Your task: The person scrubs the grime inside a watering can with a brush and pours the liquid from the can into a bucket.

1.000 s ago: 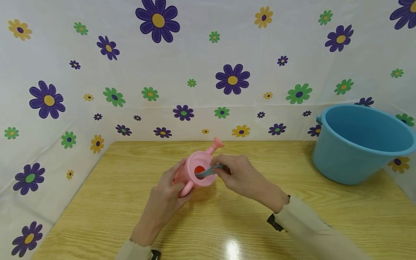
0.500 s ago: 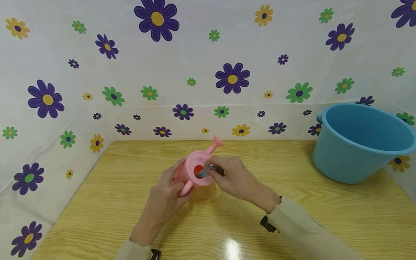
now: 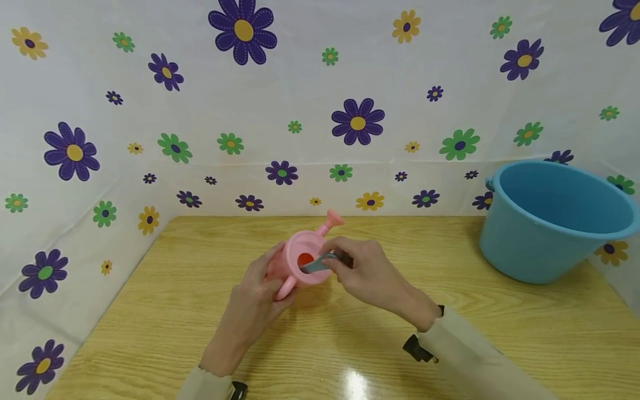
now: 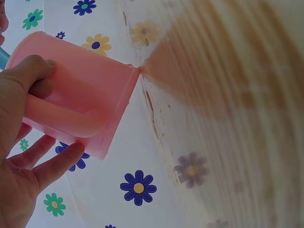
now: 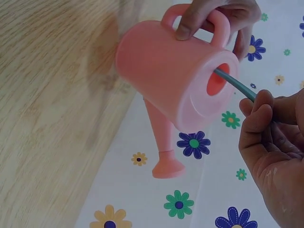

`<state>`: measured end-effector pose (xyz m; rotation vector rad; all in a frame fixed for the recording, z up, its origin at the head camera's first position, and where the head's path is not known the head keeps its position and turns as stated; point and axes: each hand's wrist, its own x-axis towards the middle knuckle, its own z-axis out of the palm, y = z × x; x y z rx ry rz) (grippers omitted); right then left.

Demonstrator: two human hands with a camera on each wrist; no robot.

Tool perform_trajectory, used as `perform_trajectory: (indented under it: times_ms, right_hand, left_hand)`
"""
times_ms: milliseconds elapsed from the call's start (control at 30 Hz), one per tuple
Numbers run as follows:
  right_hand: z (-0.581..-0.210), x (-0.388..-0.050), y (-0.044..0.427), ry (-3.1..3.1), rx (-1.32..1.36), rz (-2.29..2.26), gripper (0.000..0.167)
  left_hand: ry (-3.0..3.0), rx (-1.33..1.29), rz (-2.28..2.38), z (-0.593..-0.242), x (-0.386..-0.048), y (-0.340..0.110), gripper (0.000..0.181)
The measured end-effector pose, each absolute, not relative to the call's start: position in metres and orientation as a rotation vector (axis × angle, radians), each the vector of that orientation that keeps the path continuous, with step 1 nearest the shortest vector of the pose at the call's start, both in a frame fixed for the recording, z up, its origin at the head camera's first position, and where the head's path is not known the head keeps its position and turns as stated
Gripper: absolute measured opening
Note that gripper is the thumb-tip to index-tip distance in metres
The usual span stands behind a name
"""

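A pink watering can (image 3: 295,278) with a spout and a loop handle (image 4: 66,118) is held tilted, one edge of its base touching the table. My left hand (image 3: 255,294) grips the can by the handle, thumb and fingers against its body. My right hand (image 3: 367,272) pinches a slim blue-grey tool (image 3: 316,265) between thumb and fingers. The tool slants through the round top opening, and its far end is hidden inside. Reddish orange shows within the opening (image 5: 217,85); I cannot tell whether it is content or the lit inner wall.
A large blue bucket (image 3: 520,239) stands at the right rear of the wooden table (image 3: 200,255). Behind and to the left hangs a white flowered sheet (image 3: 300,72), meeting the table's back edge.
My right hand pushed the tool left, deeper into the watering can, then drew it back to the right. My left hand and the can have hardly moved.
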<state>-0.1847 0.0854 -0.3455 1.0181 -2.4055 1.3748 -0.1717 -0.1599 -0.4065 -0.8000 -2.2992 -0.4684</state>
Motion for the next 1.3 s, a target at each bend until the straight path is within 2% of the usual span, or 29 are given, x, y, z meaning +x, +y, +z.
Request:
perform_trajectory:
  times_ms: [533, 833, 1300]
  right_hand:
    - [-0.338, -0.184, 0.098, -2.411, 0.908, 1.42, 0.008]
    - [-0.338, -0.183, 0.095, -2.405, 0.914, 1.42, 0.009]
    - [-0.346, -0.185, 0.086, -2.387, 0.955, 1.431, 0.008]
  left_hand:
    - [-2.317, -0.784, -0.457, -0.405, -0.171, -0.161, 0.031]
    - [-2.34, -0.781, -0.457, -0.405, -0.171, -0.163, 0.027]
    - [-2.306, -0.807, -0.457, -0.408, -0.175, -0.163, 0.033]
